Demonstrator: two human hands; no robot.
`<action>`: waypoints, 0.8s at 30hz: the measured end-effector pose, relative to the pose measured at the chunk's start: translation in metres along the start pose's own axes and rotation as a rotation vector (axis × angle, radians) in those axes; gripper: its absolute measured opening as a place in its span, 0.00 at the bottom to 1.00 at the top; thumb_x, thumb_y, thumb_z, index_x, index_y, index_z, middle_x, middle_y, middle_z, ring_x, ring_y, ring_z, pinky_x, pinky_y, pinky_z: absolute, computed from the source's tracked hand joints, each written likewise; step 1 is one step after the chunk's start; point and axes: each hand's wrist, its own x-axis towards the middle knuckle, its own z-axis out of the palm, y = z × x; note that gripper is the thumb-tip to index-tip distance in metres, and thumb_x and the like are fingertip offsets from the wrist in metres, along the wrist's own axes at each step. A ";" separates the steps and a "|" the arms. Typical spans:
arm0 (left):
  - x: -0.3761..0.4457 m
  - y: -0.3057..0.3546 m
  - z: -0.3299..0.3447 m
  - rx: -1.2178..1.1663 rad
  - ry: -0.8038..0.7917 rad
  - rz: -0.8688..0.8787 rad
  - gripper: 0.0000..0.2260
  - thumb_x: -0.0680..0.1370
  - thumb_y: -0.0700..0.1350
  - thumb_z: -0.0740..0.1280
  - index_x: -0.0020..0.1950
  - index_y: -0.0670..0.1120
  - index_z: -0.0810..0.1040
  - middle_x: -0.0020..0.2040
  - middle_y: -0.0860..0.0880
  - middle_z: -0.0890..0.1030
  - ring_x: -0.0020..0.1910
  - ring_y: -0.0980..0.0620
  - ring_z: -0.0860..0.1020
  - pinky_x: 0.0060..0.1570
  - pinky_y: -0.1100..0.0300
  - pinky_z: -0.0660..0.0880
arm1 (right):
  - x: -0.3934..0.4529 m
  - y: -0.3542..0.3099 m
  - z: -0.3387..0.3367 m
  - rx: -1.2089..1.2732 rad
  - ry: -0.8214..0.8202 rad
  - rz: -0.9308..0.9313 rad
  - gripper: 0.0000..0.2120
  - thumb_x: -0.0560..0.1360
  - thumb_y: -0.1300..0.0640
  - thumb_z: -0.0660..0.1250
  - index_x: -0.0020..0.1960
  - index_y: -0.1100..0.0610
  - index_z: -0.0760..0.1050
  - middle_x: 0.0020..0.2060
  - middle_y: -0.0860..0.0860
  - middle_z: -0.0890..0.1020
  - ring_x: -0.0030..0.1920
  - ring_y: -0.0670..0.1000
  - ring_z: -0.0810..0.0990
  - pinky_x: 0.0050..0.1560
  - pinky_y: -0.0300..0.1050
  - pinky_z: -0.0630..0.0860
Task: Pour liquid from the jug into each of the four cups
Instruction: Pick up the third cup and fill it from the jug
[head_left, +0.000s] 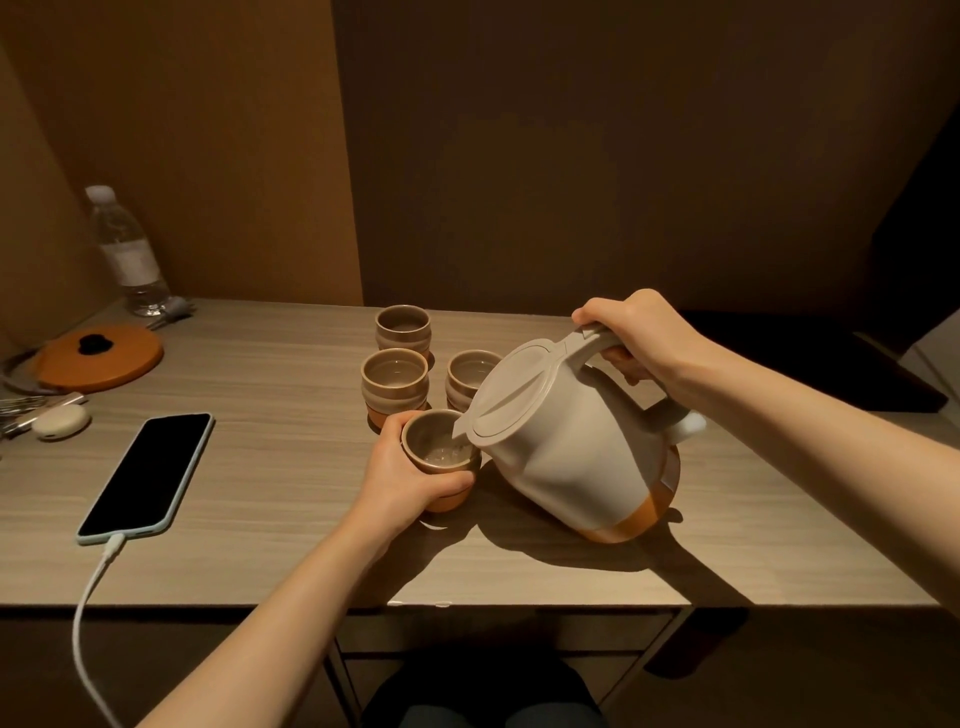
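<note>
My right hand (631, 335) is wrapped around the handle (597, 340) of the lidded beige jug (566, 441), fingers curled under it, thumb on top. The jug is tipped left, its orange base lifted toward the right and its spout (460, 431) sitting just over the rim of the near cup (439, 457). My left hand (410, 470) grips that cup around its near side, thumb at the left of the rim, fingers curled round the front, cup low at the table (291, 519). Liquid shows bubbling inside, so I judge the pour is running. Key relation: the spout lies left and down from my grip, with the jug's long axis slanting from handle upper right to spout lower left, so any wrist roll moves the stream across the cup mouth. The other three cups stand just behind: middle-left cup (395, 379), middle-right cup (470, 376) partly hidden by the jug lid, far cup (403, 327). They seem to hold liquid, though I can't tell for sure. This looks like the last cup. Left of it lie a phone (148, 470) on a cable and a water bottle (127, 254).
</note>
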 end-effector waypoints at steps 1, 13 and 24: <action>0.000 -0.001 0.000 0.000 0.000 0.000 0.36 0.58 0.41 0.83 0.61 0.52 0.70 0.53 0.60 0.75 0.52 0.62 0.74 0.45 0.71 0.69 | 0.000 0.000 0.000 0.003 -0.001 0.001 0.18 0.75 0.52 0.65 0.32 0.63 0.75 0.24 0.55 0.69 0.25 0.51 0.66 0.29 0.44 0.65; -0.001 -0.003 0.002 -0.009 -0.005 -0.015 0.36 0.58 0.41 0.83 0.60 0.53 0.69 0.53 0.59 0.75 0.52 0.63 0.74 0.45 0.71 0.69 | 0.001 -0.001 0.000 0.012 -0.003 0.011 0.20 0.77 0.53 0.65 0.28 0.60 0.73 0.19 0.49 0.69 0.20 0.47 0.65 0.26 0.41 0.65; -0.001 -0.004 0.003 -0.020 -0.009 -0.017 0.36 0.58 0.40 0.83 0.60 0.53 0.71 0.53 0.58 0.77 0.51 0.63 0.75 0.46 0.70 0.70 | 0.001 -0.003 0.002 0.012 -0.012 0.022 0.20 0.76 0.52 0.65 0.28 0.60 0.72 0.20 0.50 0.69 0.21 0.47 0.65 0.26 0.41 0.64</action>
